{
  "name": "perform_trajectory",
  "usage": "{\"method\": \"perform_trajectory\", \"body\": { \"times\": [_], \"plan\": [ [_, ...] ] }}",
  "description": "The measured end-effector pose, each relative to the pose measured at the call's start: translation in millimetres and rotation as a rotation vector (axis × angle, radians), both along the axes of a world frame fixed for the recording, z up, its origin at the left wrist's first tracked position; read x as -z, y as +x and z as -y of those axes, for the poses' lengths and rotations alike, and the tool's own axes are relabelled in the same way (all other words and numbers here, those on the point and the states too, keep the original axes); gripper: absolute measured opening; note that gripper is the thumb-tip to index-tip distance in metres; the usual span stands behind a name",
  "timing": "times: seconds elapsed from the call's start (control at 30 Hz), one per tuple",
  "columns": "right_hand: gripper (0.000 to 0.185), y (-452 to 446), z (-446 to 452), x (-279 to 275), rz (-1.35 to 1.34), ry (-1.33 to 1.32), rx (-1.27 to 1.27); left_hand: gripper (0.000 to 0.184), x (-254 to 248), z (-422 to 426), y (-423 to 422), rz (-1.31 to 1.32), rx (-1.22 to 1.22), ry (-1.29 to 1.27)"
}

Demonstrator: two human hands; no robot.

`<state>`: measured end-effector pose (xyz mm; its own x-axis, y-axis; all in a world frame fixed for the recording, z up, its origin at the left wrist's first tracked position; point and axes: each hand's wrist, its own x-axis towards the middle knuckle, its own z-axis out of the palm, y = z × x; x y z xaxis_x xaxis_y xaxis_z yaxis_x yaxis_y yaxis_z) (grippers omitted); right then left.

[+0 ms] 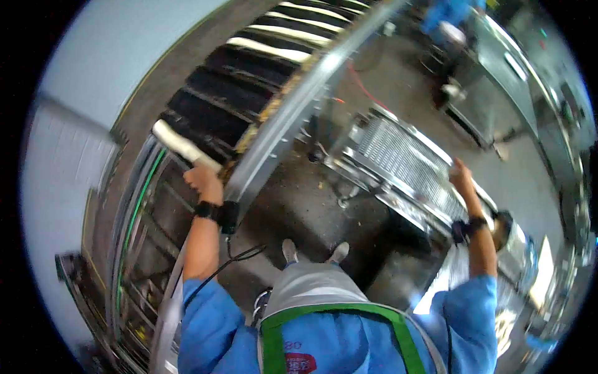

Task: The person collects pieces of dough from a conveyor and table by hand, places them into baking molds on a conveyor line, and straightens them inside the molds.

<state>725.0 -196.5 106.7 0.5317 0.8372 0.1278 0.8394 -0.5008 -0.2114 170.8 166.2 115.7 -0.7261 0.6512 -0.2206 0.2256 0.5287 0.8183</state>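
My left hand [205, 179] is closed around the near end of a pale, long dough strip [179, 144]. That strip lies across the front end of a black slatted conveyor [208, 115]. More pale dough strips [268, 48] rest on slats farther up the belt. Over on the right, my right hand [461, 177] is at the far edge of a metal mesh conveyor [398, 153]. Its fingers look curled and are blurred; whatever they hold, if anything, I cannot make out.
A steel side rail [293, 115] runs along the black conveyor. Metal framing with a green strip [138, 215] stands at lower left. A co-worker in blue [445, 19] is by a steel table [504, 68]. Beside my right arm is a rounded metal machine part [512, 246].
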Motion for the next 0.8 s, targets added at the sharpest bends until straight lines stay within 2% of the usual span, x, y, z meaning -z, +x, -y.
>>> {"method": "perform_trajectory", "body": {
  "times": [0.03,0.07,0.1,0.13,0.17,0.23,0.33,0.47,0.5,0.6,0.63,0.67,0.7,0.73,0.8],
  "plan": [
    [0.040,-8.6,-9.5,-39.4,-0.058,0.003,-0.041,0.035,-8.8,2.5,8.4,-0.033,0.004,-0.015],
    [0.035,-25.4,-17.4,-79.0,-0.255,0.140,0.049,0.036,-13.5,3.8,5.2,-0.070,0.021,-0.037],
    [0.039,-27.8,-21.5,-113.6,-0.327,0.208,0.070,0.034,1.3,-0.4,-2.6,-0.058,0.056,0.005],
    [0.039,-55.3,-30.9,-148.9,-0.486,0.486,0.014,0.033,15.6,-5.6,-10.7,-0.047,0.095,0.048],
    [0.037,-73.2,-41.6,-191.3,-0.558,0.467,0.007,0.032,-1.7,-2.3,-3.5,-0.131,0.043,-0.016],
    [0.031,-100.9,-57.5,-241.4,-0.496,0.632,-0.114,0.035,3.4,5.4,-4.8,-0.110,0.064,0.087],
    [0.035,-158.5,-98.3,-289.4,-0.748,0.846,-0.156,0.034,6.0,7.1,-10.9,-0.133,0.113,0.087],
    [0.039,-214.0,-179.4,-285.1,-0.899,0.977,-0.332,0.036,-2.4,17.1,-6.3,-0.256,0.126,0.041],
    [0.038,-229.7,-200.4,-282.5,-0.972,0.998,-0.404,0.038,1.3,14.0,-13.2,-0.248,0.218,0.007],
    [0.028,-293.4,-260.1,-254.1,-1.095,1.065,-0.499,0.040,-12.1,20.5,-4.4,-0.265,0.124,0.017],
    [0.027,-299.3,-283.5,-222.4,-0.927,0.896,-0.407,0.042,22.2,8.3,-16.3,-0.226,0.214,0.012],
    [0.032,-314.6,-305.8,-183.8,-0.307,0.741,-0.401,0.042,24.2,8.3,-14.5,-0.219,0.209,0.005],
    [0.042,-330.8,-326.2,-139.0,-0.569,0.638,-0.535,0.043,23.5,7.6,-9.6,-0.324,0.132,0.047],
    [0.040,-333.8,-340.4,-89.7,-0.372,0.550,-0.838,0.045,22.8,8.8,-6.0,-0.432,0.059,0.089],
    [0.043,-361.1,-336.0,-82.1,-0.703,0.123,-0.638,0.047,-6.0,17.5,-10.6,-0.329,0.101,0.059]
  ]
}}
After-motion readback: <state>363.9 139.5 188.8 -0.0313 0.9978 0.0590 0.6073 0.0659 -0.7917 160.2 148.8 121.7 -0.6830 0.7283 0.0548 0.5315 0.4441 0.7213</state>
